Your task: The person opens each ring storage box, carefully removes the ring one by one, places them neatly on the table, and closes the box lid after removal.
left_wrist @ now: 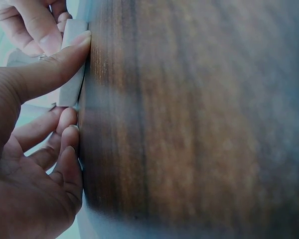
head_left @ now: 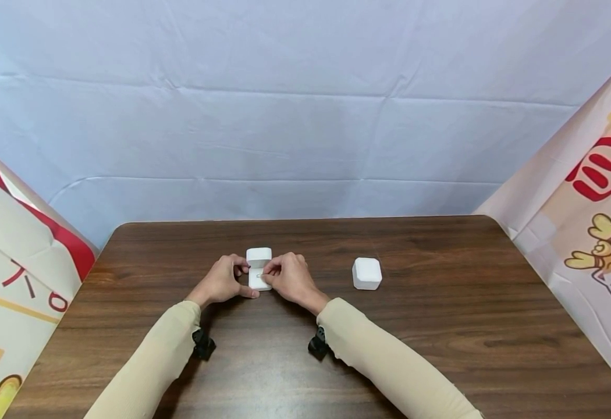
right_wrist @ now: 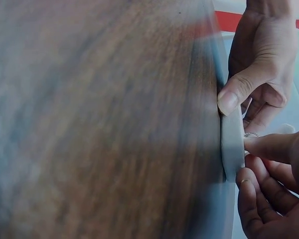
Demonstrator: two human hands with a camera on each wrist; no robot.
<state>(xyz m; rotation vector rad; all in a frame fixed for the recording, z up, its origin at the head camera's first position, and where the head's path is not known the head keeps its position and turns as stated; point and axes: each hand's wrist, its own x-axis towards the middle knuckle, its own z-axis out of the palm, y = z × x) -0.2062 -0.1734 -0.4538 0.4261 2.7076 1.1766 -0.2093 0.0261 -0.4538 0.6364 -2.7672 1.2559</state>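
Note:
A small white ring box stands with its lid up on the table, its white inner cushion facing up. My left hand grips the box's base from the left, the thumb lying along the front face and the fingers at the side. In the right wrist view a thin, silvery ring shows just above the base. My right hand pinches this ring at the cushion with thumb and forefinger. Its other fingers curl by the box's right side. How deep the ring sits in the cushion is hidden by the fingertips.
A second white box, closed, stands to the right of my right hand. Everything rests on a dark wood-grain table. Behind it hangs a pale cloth, and printed sheets hang at both sides.

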